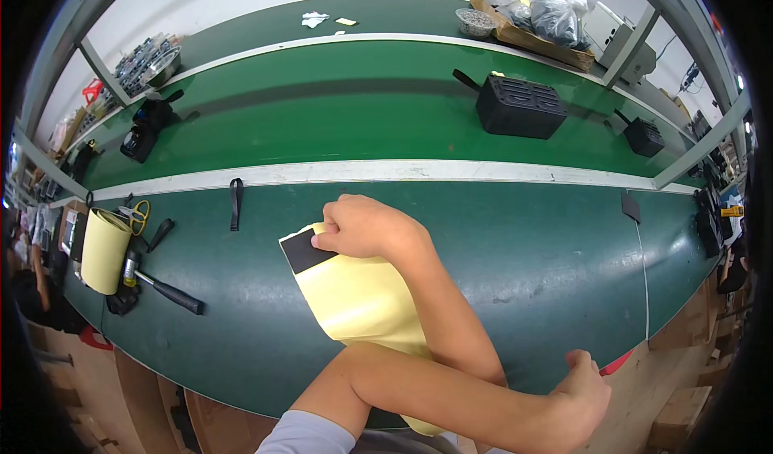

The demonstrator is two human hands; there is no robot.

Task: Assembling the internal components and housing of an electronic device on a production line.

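Observation:
A sheet of yellow paper (362, 297) lies on the near bench, running down under my crossed arms. On its far left corner is a flat black rectangular patch (306, 251). My right hand (362, 227) is closed at that corner, its thumb on the patch's right edge and its fingertips partly hidden. My left arm crosses over the right forearm. Beyond the bench's near edge at right, my left hand (581, 402) has its fingers curled in; anything inside them is hidden. A red object (618, 363) shows just past it.
At left are a yellow roll (106, 251), scissors (138, 216) and a hammer (169, 293). A black strap (236, 204) lies farther in. Across the white rail (386, 172), a black speaker-like box (522, 106) and a smaller one (644, 137) sit on the green belt (346, 124).

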